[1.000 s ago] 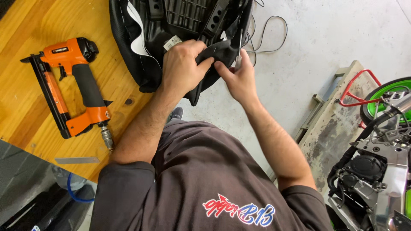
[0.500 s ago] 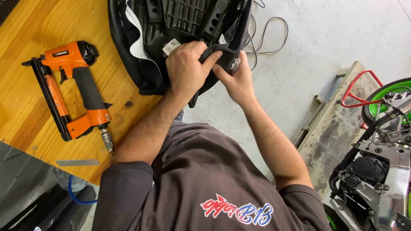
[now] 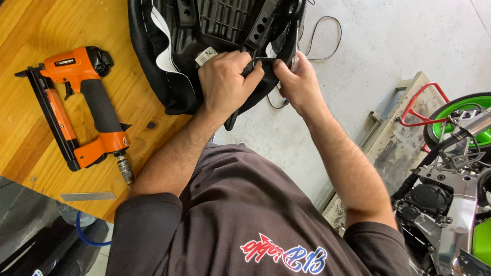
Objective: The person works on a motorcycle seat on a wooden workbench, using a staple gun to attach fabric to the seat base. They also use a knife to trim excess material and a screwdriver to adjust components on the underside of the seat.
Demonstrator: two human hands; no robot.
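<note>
- Motorcycle seat (image 3: 225, 30) lies upside down, one of it, hanging over the edge of the wooden workbench (image 3: 30, 128); its long axis looks to run away from the person, top cut off by the frame.
- Black cover edge (image 3: 258, 64) is pulled over the seat's near rim.
- Left hand (image 3: 225, 82) is clenched tight on that cover edge, fingers curled.
- Right hand (image 3: 296, 84) pinches the same edge just beside it.
- One orange pneumatic stapler (image 3: 76, 110) rests untouched on the bench, well left of the hands.
</note>
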